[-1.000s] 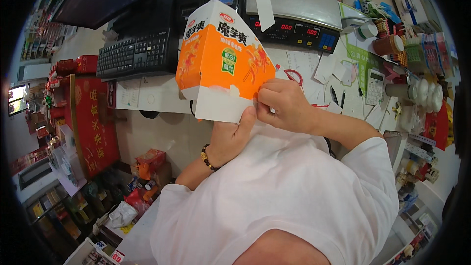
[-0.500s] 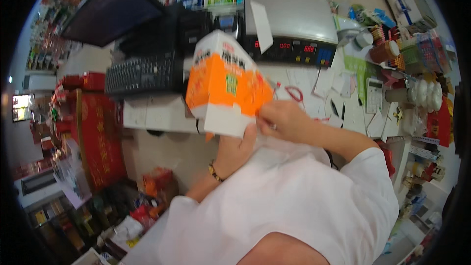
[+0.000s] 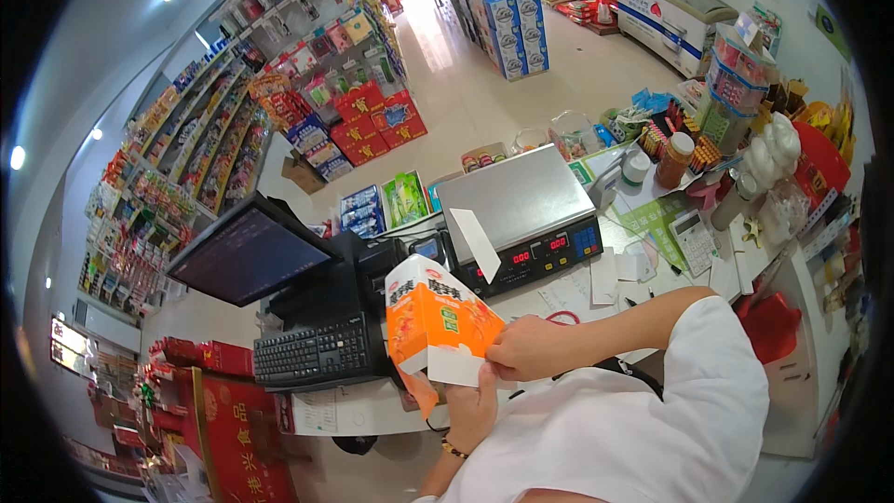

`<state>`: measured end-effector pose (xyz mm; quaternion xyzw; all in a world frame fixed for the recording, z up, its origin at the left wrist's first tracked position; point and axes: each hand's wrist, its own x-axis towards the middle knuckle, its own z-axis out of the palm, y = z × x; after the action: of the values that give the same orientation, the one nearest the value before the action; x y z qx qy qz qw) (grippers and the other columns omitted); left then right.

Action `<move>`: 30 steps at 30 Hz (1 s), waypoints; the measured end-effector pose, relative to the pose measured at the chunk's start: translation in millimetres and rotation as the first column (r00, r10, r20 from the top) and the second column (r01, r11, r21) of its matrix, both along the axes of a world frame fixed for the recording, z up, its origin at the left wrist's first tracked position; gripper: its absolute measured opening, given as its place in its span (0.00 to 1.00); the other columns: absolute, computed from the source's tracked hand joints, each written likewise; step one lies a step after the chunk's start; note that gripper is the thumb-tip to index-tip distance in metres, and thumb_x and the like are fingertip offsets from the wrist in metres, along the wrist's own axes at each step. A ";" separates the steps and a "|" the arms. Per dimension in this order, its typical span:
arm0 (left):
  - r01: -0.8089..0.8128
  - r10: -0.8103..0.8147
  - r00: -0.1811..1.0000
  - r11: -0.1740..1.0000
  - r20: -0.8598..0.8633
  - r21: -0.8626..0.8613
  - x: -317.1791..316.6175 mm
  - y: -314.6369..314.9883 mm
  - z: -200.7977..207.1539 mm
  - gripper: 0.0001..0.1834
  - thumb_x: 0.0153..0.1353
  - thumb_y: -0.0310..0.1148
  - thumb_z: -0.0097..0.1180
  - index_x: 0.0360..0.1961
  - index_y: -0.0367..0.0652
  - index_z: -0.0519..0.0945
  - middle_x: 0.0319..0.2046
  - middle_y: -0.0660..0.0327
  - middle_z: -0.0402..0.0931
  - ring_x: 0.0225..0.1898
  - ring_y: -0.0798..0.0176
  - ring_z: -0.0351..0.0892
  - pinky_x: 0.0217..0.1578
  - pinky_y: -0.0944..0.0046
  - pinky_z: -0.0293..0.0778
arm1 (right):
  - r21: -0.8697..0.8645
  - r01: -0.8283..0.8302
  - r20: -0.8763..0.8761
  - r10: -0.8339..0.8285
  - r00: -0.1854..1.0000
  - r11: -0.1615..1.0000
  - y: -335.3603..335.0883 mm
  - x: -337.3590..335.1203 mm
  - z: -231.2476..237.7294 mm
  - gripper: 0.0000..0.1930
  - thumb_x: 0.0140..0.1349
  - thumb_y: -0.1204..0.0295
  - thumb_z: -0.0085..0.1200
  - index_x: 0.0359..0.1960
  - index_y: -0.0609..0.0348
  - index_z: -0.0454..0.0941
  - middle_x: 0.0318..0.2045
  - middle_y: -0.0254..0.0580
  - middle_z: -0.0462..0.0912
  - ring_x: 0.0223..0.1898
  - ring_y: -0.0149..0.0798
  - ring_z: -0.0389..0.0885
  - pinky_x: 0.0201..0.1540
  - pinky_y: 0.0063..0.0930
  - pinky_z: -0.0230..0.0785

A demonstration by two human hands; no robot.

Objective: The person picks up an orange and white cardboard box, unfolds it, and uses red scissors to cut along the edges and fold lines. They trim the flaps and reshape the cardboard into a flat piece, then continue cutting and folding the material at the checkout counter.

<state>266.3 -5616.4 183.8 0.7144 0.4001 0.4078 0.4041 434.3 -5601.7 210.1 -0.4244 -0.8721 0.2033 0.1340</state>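
- My left hand grasps the orange-and-white carton by its white flap.
- My right hand grips the carton's right edge.
- Carton: just ahead of both hands; walls formed, flap loose; judged unfinished.

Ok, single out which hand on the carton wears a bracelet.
The left hand, with a beaded bracelet at its wrist; the right hand, at the right edge of the orange carton, has a bare wrist.
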 end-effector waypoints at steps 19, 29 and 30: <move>-0.046 0.037 0.996 0.993 0.076 0.110 -9.0 -5.6 -4.6 0.12 0.62 0.28 0.43 0.42 0.30 0.71 0.40 0.52 0.73 0.40 0.57 0.71 0.45 0.60 0.64 | -0.031 0.237 -0.447 -0.225 0.866 0.971 -8.0 -18.0 -11.7 0.06 0.44 0.72 0.54 0.16 0.60 0.72 0.14 0.44 0.72 0.17 0.45 0.72 0.21 0.33 0.65; -0.083 0.084 0.991 0.996 0.106 -0.009 -8.0 -8.4 -14.2 0.11 0.63 0.28 0.43 0.41 0.30 0.71 0.35 0.56 0.73 0.37 0.63 0.71 0.40 0.64 0.66 | -0.084 0.360 -0.538 -0.346 0.769 0.929 -10.4 -24.6 -28.1 0.06 0.43 0.74 0.53 0.16 0.62 0.70 0.14 0.46 0.71 0.16 0.44 0.70 0.20 0.33 0.62; -0.093 0.090 0.993 0.995 0.074 0.029 -5.4 -5.8 -9.6 0.11 0.63 0.28 0.43 0.41 0.29 0.71 0.34 0.57 0.73 0.35 0.64 0.71 0.38 0.64 0.67 | -0.178 0.391 -0.534 -0.422 0.733 0.903 -13.2 -20.8 -22.7 0.07 0.44 0.75 0.54 0.17 0.63 0.69 0.14 0.43 0.70 0.16 0.39 0.68 0.20 0.30 0.61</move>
<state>260.8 -5622.2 174.2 0.6866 0.4109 0.4578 0.3876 413.5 -5614.9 187.5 -0.5294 -0.6739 0.3079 0.4132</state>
